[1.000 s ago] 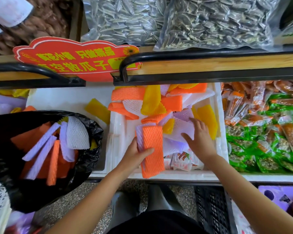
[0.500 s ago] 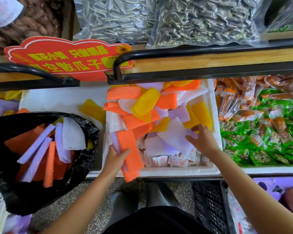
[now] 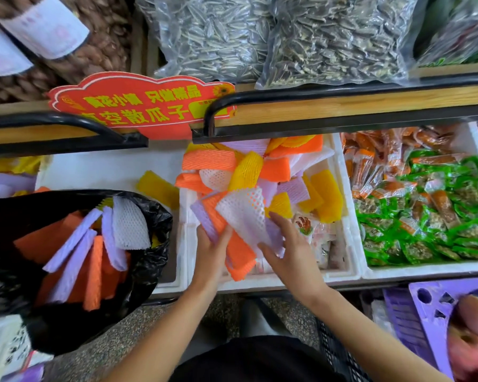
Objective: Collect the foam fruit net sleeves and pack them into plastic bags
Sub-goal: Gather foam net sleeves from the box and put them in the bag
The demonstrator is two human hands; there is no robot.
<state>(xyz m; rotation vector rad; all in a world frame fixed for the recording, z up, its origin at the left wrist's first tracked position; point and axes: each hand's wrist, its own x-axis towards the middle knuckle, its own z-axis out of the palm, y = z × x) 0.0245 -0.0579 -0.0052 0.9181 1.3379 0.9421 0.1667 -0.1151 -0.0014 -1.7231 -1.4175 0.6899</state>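
A white foam box holds a heap of orange, yellow, white and purple foam net sleeves. My left hand grips an orange sleeve together with a purple one over the box's front. My right hand holds a white net sleeve and lays it onto that stack. A black plastic bag at the left stands open with several orange, purple and white sleeves inside. One yellow sleeve lies in the box behind the bag.
A foam box of green and orange snack packets sits to the right. A wooden shelf edge with black rails and a red sign overhangs the boxes. Sunflower seed bags lie above. A purple basket stands at lower right.
My right hand lifted a white sleeve out of the heap and brought it left onto the orange and purple sleeves in my left hand. The camera view shifted slightly.
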